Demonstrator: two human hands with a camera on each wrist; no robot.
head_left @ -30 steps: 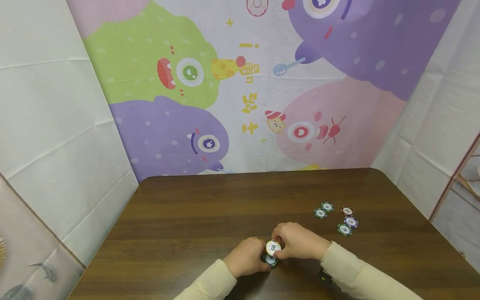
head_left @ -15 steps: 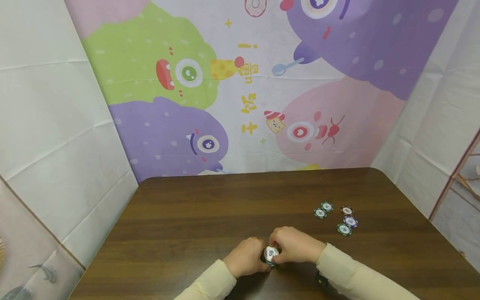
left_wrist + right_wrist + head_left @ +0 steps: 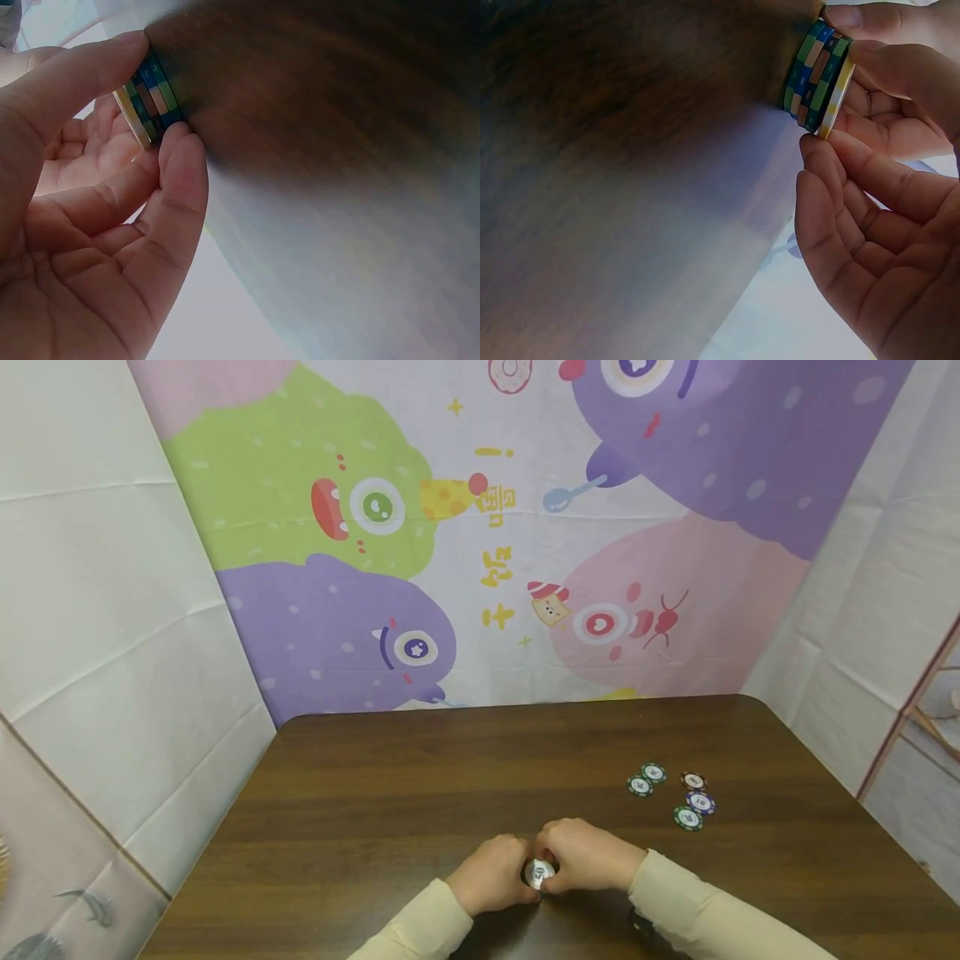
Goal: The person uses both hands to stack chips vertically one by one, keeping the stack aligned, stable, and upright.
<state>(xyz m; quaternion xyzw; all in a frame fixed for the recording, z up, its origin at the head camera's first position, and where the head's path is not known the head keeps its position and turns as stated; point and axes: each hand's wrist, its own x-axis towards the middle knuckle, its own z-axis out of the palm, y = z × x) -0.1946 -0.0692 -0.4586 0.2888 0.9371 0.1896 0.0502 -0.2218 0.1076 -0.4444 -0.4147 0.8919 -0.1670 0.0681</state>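
Observation:
A short stack of poker chips (image 3: 811, 71) stands on the table between the two hands, with green, blue and brown edges showing. On top lies a white poker chip (image 3: 538, 873) marked 50, its yellow-and-white edge (image 3: 836, 101) lined up with the stack in the right wrist view. My left hand (image 3: 493, 874) grips the stack from the left, thumb on the near side and fingers on the far side. From the other side my right hand (image 3: 588, 857) pinches the white chip between thumb and fingertips. Both hands' fingers nearly meet around the chips.
Further back on the right of the brown wooden table (image 3: 390, 793) lie several loose chips: a pair of green ones (image 3: 640, 787), a brown one (image 3: 693, 781), a blue one (image 3: 701, 802) and another green chip (image 3: 688, 818). A cartoon-printed cloth (image 3: 510, 668) hangs behind the table.
My right hand has come down and slightly left with the white chip, which now covers the green chip marked 20 on top of the stack. The left hand has stayed in place.

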